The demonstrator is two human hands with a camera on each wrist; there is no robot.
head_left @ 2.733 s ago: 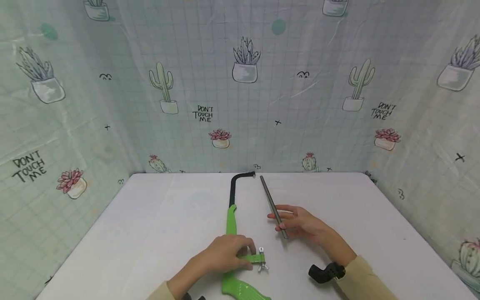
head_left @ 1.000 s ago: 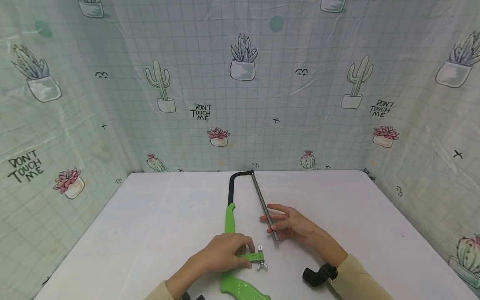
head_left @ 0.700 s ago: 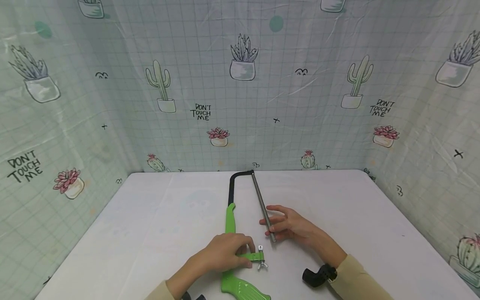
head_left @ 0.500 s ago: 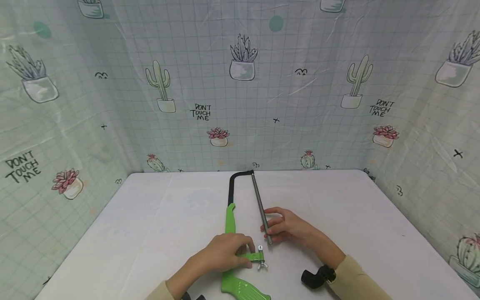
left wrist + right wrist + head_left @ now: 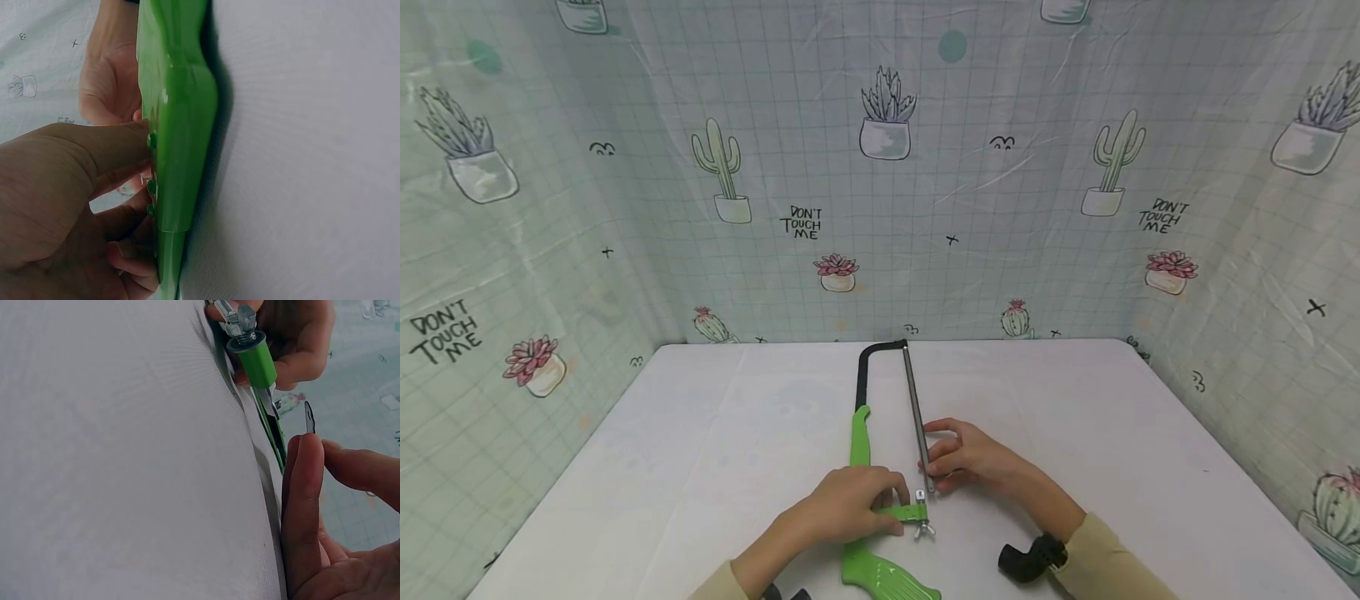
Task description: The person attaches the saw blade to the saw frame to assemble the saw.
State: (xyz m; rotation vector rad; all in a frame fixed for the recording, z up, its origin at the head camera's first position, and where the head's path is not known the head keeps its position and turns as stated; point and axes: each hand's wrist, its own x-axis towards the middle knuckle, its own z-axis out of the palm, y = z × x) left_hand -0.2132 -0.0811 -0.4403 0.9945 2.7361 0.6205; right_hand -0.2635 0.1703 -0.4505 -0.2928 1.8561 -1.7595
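Observation:
A hacksaw frame (image 5: 861, 437) with a green grip and a black bent front arm lies on the white table. My left hand (image 5: 850, 504) bends over its green rear part, thumb and fingers gripping it; the left wrist view shows them against the green body (image 5: 181, 137). Beside the fingertips a short green arm carries a metal pin and a wing nut (image 5: 924, 530). My right hand (image 5: 973, 458) pinches a thin grey hacksaw blade (image 5: 914, 396) near its rear end. The blade's far end meets the tip of the black arm. Its near end (image 5: 309, 417) sits close to the pin.
The white table (image 5: 737, 417) runs back to a curtain (image 5: 760, 275) printed with cacti and wrapping both sides. A black wrist mount (image 5: 1032, 558) hangs under the right forearm, low over the tabletop.
My right hand has brought the blade leftward, its far end to the black arm's tip first, then swung the near end left and closer to the pin. My left hand keeps its place.

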